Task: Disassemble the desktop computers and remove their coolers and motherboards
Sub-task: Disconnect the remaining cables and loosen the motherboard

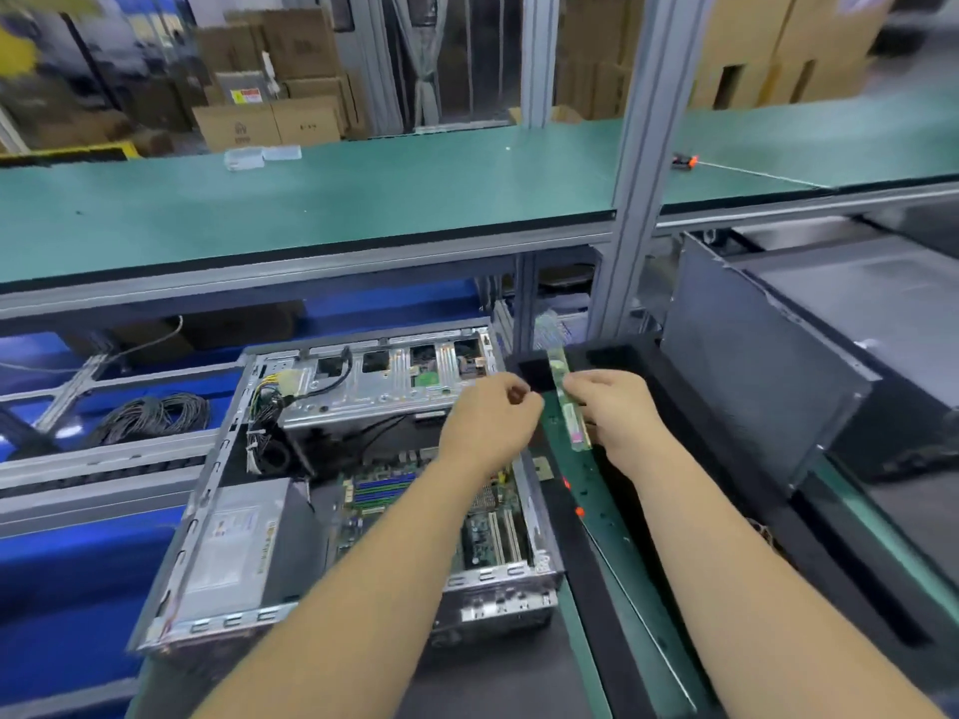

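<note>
An open desktop case [218, 490] lies on its side on the belt, its green motherboard [384, 503] exposed inside beside a grey power supply [233, 542]. A metal drive cage [373, 381] with a cable bundle sits at the case's far end. My right hand [617, 412] grips a narrow green memory stick [568, 407] just right of the case, above a black bin. My left hand [493, 422] hovers over the case's right wall, fingers curled, apparently holding nothing.
A black bin [638, 355] stands right of the case, with a grey side panel [752, 365] leaning behind it. A coil of black cable [155, 415] lies at the left. A green shelf [311, 210] runs overhead, held by an aluminium post [638, 163].
</note>
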Action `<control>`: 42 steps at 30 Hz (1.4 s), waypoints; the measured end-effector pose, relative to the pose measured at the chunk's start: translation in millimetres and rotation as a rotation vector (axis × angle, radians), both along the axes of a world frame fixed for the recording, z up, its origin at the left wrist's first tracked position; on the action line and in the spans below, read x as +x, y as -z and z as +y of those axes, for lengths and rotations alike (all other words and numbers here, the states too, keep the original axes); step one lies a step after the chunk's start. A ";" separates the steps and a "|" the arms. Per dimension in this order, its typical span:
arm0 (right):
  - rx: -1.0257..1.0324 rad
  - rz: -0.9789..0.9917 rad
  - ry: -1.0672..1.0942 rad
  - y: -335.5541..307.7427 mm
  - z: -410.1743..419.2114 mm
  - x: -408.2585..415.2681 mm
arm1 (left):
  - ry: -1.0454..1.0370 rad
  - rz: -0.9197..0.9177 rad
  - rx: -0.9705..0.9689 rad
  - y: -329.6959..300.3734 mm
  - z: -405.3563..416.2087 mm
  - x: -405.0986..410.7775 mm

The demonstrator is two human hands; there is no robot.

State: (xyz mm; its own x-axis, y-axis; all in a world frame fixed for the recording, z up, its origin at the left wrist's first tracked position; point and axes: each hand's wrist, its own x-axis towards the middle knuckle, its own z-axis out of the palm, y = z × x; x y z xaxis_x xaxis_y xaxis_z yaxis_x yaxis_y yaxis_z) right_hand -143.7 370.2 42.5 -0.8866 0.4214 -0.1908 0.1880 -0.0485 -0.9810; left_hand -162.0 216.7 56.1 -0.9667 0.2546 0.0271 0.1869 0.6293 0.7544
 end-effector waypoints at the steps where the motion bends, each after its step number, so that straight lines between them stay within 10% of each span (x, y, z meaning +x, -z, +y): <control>1: 0.120 -0.040 0.035 17.8 5.7 -2.8 | 0.003 0.056 -0.166 13.5 4.7 6.6; 9: 0.540 -0.536 -0.217 135.9 9.5 -4.1 | -0.068 0.249 -0.415 72.4 16.6 23.5; 23: 0.754 -0.604 -0.276 128.9 1.6 13.7 | 0.045 0.292 -0.339 59.5 -0.8 21.3; 28: 0.679 -0.028 0.098 53.0 -17.9 0.9 | 0.050 0.085 -0.354 41.4 -88.5 -6.6; 32: 0.895 0.350 -0.311 -1.6 -88.2 -9.1 | 0.161 -0.121 -0.606 57.2 -154.0 -11.2; 36: 1.223 -0.160 -0.931 29.1 -143.9 -13.4 | 0.378 -0.277 -0.789 89.3 -163.3 3.0; 42: 1.401 -0.744 -0.906 79.5 -132.9 -1.2 | 0.376 -0.363 -0.704 106.9 -167.2 -1.1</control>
